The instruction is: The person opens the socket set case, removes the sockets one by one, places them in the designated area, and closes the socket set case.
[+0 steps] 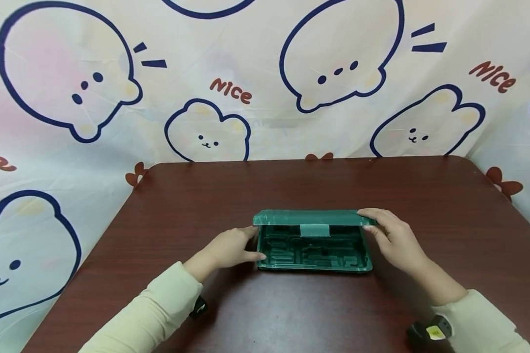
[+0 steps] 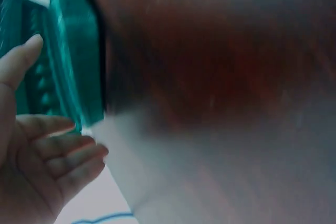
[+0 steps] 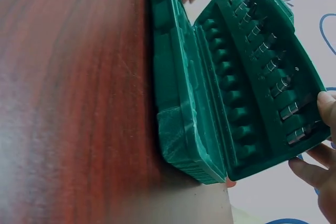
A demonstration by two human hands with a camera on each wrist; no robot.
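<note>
A green plastic bit case [image 1: 315,264] rests on the table with its lid [image 1: 309,217] partly raised. In the right wrist view, several metal screwdriver bits [image 3: 272,65] sit in a row inside the lid, above moulded slots. My right hand [image 1: 395,240] pinches the lid's right corner, thumb on the inner face and fingers outside. At the case's left end is my left hand [image 1: 231,249], fingers fairly straight along the side and thumb by the front left corner. The left wrist view shows that palm [image 2: 31,182] turned up beside the green case [image 2: 79,51]; firm contact is unclear.
The brown wooden table [image 1: 203,191] extends around the case on all sides. Behind it and to its left hangs a pale cloth [image 1: 265,132] printed with bear outlines. Dark devices [image 1: 428,332] are strapped at the wrists.
</note>
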